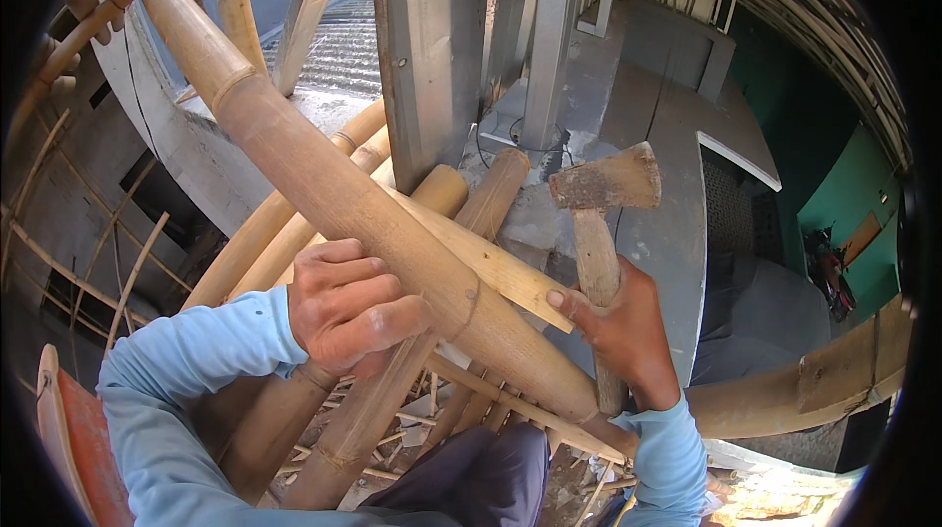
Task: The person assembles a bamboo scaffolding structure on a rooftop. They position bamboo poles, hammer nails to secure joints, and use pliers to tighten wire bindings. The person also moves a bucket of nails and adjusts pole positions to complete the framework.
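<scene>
My right hand point(628, 331) grips the wooden handle of a hatchet point(596, 262). The hatchet stands nearly upright, its worn brown head point(605, 179) at the top and the handle's lower end close to a thick bamboo pole point(324, 169). That pole slants across the view from upper left to lower right. My left hand point(348, 303) is closed with curled fingers against the pole's near side; what they hold, if anything, is hidden. A paler split bamboo length point(496, 267) lies just beyond the thick pole, reaching toward my right thumb.
More bamboo poles point(358, 419) cross beneath my left hand. Upright metal posts point(432, 56) stand ahead, beside a grey ledge point(648, 223). Another bamboo pole point(785, 395) extends to the right. Below lies ground strewn with debris point(392, 444). An orange curved object point(83, 439) is at lower left.
</scene>
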The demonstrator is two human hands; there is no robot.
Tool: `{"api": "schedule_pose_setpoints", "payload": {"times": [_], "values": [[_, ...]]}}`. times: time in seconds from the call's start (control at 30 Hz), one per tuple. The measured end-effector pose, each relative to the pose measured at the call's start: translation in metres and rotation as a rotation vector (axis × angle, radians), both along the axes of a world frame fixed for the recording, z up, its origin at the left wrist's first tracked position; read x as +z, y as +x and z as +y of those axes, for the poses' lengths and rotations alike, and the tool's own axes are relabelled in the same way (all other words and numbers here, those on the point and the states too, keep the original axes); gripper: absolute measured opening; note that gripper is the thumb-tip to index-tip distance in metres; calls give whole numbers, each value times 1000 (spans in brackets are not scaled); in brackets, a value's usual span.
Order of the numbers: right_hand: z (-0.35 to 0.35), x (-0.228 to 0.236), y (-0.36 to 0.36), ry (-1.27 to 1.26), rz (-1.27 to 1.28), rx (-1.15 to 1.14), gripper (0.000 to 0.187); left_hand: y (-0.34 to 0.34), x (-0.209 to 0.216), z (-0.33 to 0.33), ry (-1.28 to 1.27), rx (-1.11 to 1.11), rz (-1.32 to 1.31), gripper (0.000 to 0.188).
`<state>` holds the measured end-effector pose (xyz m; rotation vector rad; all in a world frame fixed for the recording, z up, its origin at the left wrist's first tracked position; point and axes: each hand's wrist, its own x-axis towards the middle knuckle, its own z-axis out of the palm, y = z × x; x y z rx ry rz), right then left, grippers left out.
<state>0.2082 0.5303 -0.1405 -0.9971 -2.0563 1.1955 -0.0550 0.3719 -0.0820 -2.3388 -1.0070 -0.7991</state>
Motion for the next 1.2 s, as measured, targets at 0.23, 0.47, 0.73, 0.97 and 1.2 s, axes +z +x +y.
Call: {"api": "schedule_pose_setpoints", "payload": {"times": [0.23, 0.47, 0.73, 0.97, 1.2], "values": [[13, -9, 4, 99, 21, 45, 58, 24, 50, 59, -541, 310, -286, 14], [9, 10, 2, 71, -49, 80, 54, 9, 64, 107, -1344, 339, -937, 13], [11, 11, 3, 91, -107, 73, 57, 14, 54, 86, -861, 413, -572, 20], [17, 13, 2, 75, -64, 123, 68, 19, 63, 86, -632, 492, -362, 17], [26, 13, -1, -133, -49, 126, 62, 29, 35, 29, -235, 327, -412, 10]]}}
